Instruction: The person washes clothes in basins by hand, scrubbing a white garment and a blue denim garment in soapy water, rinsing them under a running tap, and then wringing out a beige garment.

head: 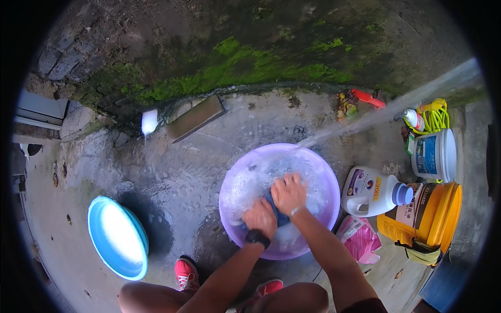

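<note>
A purple plastic basin (333, 203) of foamy water stands on the wet concrete between me and the wall. Both my hands are in it, pressed onto a dark blue cloth (281, 217). My left hand (261, 218), with a dark watch at its wrist, grips the cloth's near-left part and looks blurred. Just beyond it and to the right, my right hand (289, 194) has its fingers bent over the cloth, a thin bracelet at its wrist. Suds hide most of the cloth. From the upper right, a stream of water (352, 124) runs into the basin's far side.
A light-blue basin (145, 250) stands at left. Right of the purple basin are a white detergent jug (358, 187), a pink packet (362, 238), a yellow bucket (442, 215) and a white bucket (448, 154). A brick-like block (197, 118) lies near the mossy wall (250, 64).
</note>
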`<action>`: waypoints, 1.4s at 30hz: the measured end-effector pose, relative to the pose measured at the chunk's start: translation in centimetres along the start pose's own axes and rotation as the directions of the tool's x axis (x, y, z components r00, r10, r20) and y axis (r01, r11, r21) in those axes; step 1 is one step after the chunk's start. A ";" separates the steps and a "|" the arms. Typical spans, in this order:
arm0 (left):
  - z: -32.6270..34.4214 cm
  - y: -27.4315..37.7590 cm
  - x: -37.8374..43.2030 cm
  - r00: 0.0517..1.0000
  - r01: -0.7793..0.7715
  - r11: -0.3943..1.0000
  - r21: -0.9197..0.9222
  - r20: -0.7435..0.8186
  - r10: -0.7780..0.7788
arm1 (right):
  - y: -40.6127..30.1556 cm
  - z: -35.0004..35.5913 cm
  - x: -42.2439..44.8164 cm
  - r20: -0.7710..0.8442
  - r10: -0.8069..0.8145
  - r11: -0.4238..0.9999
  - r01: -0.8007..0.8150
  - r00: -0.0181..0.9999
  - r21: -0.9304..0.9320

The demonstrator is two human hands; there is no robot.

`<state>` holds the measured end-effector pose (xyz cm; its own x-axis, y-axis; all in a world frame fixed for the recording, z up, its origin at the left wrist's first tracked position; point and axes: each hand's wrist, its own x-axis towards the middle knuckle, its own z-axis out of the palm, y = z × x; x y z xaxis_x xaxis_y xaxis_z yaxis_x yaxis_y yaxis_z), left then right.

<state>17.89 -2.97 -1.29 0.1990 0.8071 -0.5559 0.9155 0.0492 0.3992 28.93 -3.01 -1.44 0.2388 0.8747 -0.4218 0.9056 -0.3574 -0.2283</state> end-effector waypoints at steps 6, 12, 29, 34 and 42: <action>0.5 -1.5 2.4 0.984 -0.172 0.982 0.081 -0.020 0.174 | 1.4 2.8 6.5 0.006 -0.002 0.997 0.002 1.000 -0.082; -8.0 -0.9 2.8 0.922 -0.340 0.917 0.210 0.265 0.282 | 3.2 2.4 6.4 -0.243 0.087 0.952 -0.008 0.966 0.307; 0.4 -4.8 -4.4 0.777 -0.469 0.847 0.249 -0.340 0.530 | -0.2 0.7 -6.2 -0.460 -0.209 0.971 0.240 0.863 0.010; 1.1 -3.4 -1.4 0.884 -0.359 0.914 0.190 -0.245 0.398 | -0.4 2.0 -2.0 -0.038 -0.028 0.997 0.031 0.999 0.064; -2.4 -3.2 0.2 0.905 -0.417 0.899 0.130 -0.025 0.424 | -0.9 0.7 3.0 0.145 -0.017 0.998 0.026 0.989 -0.059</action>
<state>14.19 -1.50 -0.92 0.5592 0.7665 -0.3158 0.7860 -0.3691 0.4959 28.58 -0.25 -3.07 0.1697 0.8242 -0.5403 0.9306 -0.3145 -0.1874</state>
